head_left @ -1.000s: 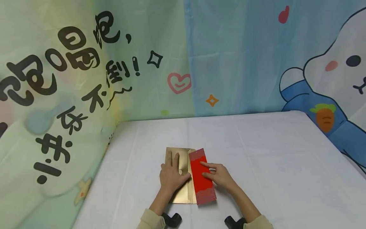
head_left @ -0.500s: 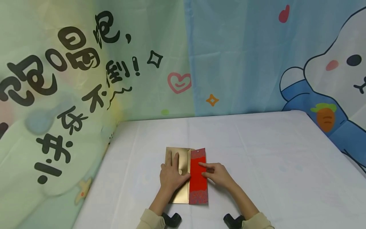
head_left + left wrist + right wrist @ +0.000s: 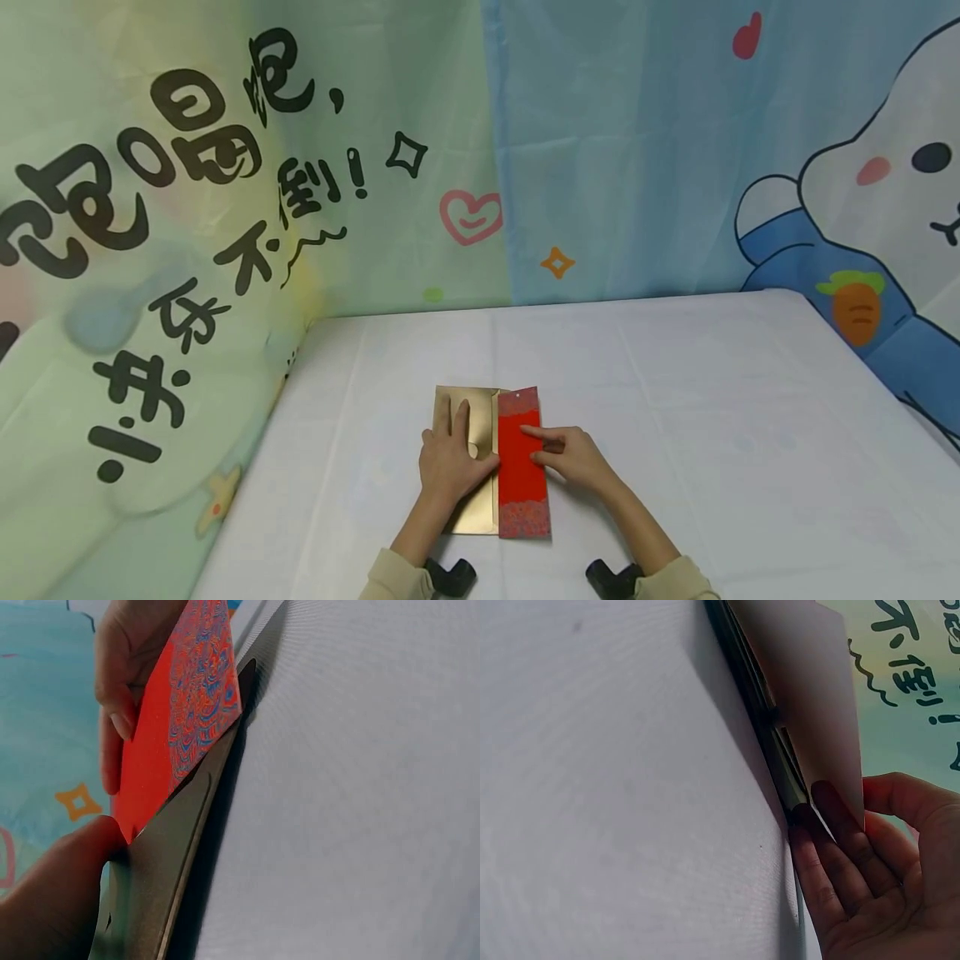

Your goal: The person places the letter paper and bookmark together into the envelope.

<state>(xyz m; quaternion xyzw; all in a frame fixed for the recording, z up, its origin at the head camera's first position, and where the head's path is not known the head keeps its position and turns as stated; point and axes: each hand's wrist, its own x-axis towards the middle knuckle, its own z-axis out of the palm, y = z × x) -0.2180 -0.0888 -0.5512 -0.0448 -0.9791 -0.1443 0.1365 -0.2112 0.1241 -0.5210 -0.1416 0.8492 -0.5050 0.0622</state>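
A flat gold piece with a smooth, shiny face lies on the white table. My left hand rests on it with fingers spread, thumb reaching to the red card's near side. Along its right side is a long red card with patterned bands at both ends and a tiny hole near the top. My right hand pinches the card's right edge. In the right wrist view the card's pale back shows, with fingers behind it. The left wrist view has the red card standing tilted up against the gold piece's edge.
The white tablecloth spreads around the hands. A printed curtain hangs behind and on the left. Black wrist camera mounts sit at both wrists.
The red card has turned from a slant to nearly straight and moved left against the gold piece, then shifted slightly right. My left hand has stayed still on the gold piece.
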